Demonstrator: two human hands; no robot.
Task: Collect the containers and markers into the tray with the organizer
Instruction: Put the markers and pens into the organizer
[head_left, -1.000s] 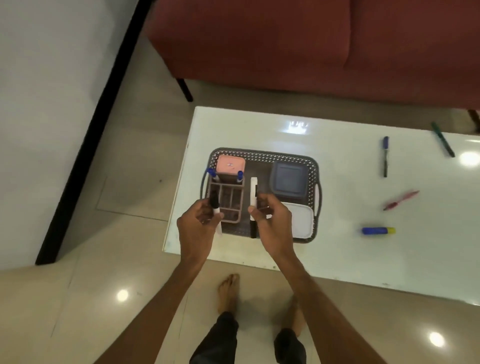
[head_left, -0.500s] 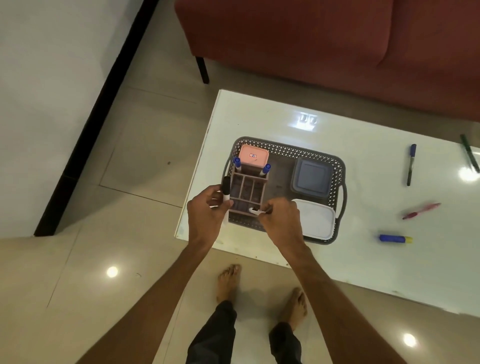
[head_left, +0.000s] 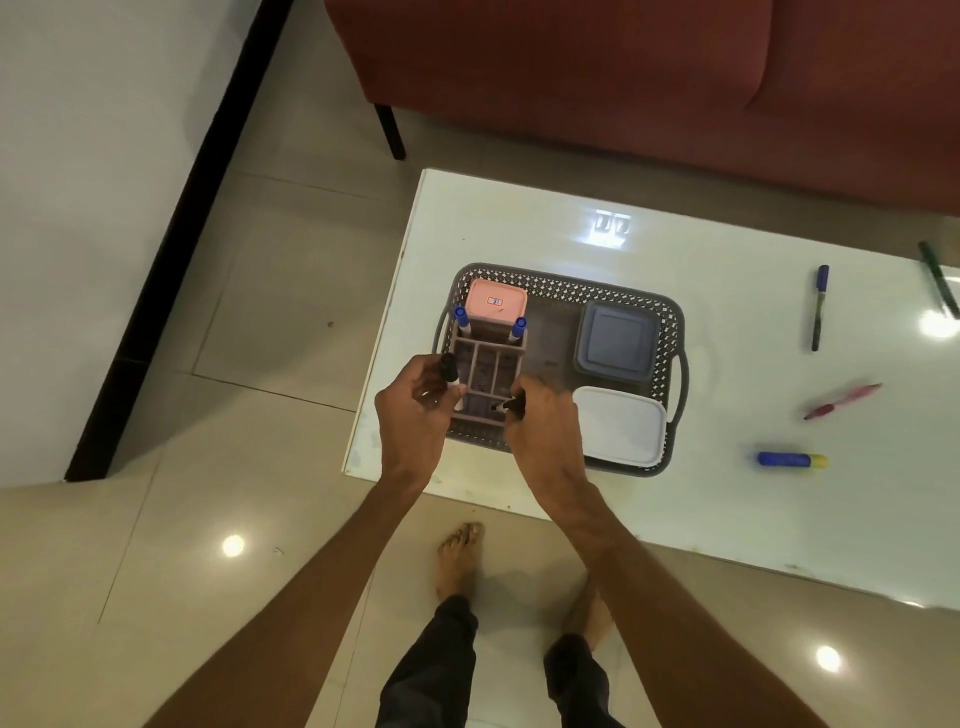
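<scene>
The left grip (head_left: 415, 415) grasps a black-capped marker (head_left: 448, 368) just beside the left wall of the organizer (head_left: 488, 364), and the right grip (head_left: 545, 423) pinches a second black marker (head_left: 511, 404) at the organizer's near edge, inside the tray (head_left: 571, 287). A pink container (head_left: 496, 304), a grey container (head_left: 615, 343) and a white container (head_left: 621, 431) sit in the tray. A blue marker (head_left: 820, 306), a green marker (head_left: 937, 283), a pink pen (head_left: 841, 400) and a highlighter (head_left: 789, 460) lie on the desk (head_left: 519, 223).

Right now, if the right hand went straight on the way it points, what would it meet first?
Probably the organizer: the right hand tips its black marker toward the near compartment. Depth is unclear.
</scene>
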